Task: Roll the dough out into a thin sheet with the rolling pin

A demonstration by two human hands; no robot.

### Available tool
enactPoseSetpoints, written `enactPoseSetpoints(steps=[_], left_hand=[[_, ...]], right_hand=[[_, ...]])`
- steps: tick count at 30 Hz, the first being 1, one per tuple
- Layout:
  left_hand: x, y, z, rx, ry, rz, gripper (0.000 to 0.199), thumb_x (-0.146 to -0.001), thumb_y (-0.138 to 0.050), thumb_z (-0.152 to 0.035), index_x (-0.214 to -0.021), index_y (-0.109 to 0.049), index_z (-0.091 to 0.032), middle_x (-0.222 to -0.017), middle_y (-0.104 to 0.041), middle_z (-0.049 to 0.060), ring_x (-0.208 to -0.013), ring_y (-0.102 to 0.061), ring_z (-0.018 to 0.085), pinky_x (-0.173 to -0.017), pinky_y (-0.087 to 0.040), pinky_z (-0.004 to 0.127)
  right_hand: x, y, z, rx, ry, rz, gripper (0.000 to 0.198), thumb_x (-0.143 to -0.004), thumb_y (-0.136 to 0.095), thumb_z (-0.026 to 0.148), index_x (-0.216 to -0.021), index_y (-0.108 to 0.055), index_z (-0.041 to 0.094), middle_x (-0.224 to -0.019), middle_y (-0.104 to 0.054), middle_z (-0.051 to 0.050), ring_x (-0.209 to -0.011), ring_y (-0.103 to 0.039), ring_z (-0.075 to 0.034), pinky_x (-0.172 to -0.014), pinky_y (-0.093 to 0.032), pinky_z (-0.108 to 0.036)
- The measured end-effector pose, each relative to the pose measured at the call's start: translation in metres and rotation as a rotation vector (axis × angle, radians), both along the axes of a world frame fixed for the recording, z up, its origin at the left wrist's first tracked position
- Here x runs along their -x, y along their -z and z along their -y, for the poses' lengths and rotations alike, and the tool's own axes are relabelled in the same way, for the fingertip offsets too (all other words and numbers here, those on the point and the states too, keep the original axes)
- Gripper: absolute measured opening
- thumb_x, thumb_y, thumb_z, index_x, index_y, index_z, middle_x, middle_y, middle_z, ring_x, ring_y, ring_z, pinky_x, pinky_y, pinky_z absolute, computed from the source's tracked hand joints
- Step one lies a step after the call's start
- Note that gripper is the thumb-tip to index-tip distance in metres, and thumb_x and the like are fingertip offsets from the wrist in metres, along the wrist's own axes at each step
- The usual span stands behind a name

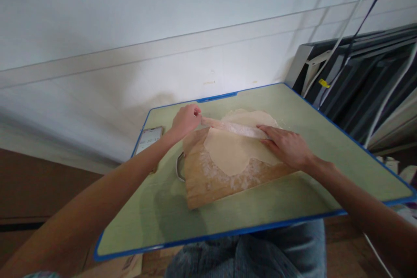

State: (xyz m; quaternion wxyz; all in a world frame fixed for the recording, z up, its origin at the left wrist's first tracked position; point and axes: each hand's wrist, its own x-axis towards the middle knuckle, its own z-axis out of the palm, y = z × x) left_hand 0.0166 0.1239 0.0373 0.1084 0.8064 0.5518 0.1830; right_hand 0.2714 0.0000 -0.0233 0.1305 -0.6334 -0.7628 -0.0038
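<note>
A flour-dusted wooden rolling pin (234,127) lies across a wide, thin sheet of dough (228,152). My left hand (186,120) is curled into a fist at the pin's left end, fingers closed. At the other end, my right hand (288,145) grips the pin, with fingers on top and the thumb on the near side. Part of the dough spreads beyond the pin, toward the wall. Under the dough is a wooden cutting board (198,186), its near left part streaked with loose flour. A metal handle (179,167) sticks out from the board's left edge.
The board rests on a pale green table (339,152) with a blue rim. A phone (149,138) showing a timer lies near the left edge, partly behind my left forearm. A white wall (182,61) stands behind; dark folded panels (365,69) and hanging cables are at right.
</note>
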Motion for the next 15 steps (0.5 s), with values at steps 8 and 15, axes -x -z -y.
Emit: enactPoseSetpoints(steps=[8,15], left_hand=[[-0.006,0.026,0.040,-0.088,0.342,-0.242,0.034,-0.096,-0.034,-0.028,-0.110,-0.059,-0.011,-0.119,-0.061,0.013,-0.114,-0.053,0.022,-0.101,-0.039,0.035],[-0.016,0.045,0.024,-0.122,0.348,-0.279,0.043,-0.099,-0.027,-0.032,-0.127,-0.050,-0.008,-0.132,-0.053,0.014,-0.129,-0.042,0.022,-0.109,-0.030,0.035]], right_hand=[[0.023,-0.004,-0.019,0.047,-0.384,0.022,0.050,-0.094,-0.032,0.035,-0.133,-0.047,0.007,-0.137,-0.051,-0.016,-0.128,-0.045,-0.021,-0.104,-0.039,-0.039],[0.018,-0.001,-0.058,0.206,-0.114,-0.091,0.058,-0.095,-0.017,0.043,-0.142,-0.037,0.014,-0.148,-0.034,-0.012,-0.138,-0.023,-0.025,-0.111,-0.021,-0.052]])
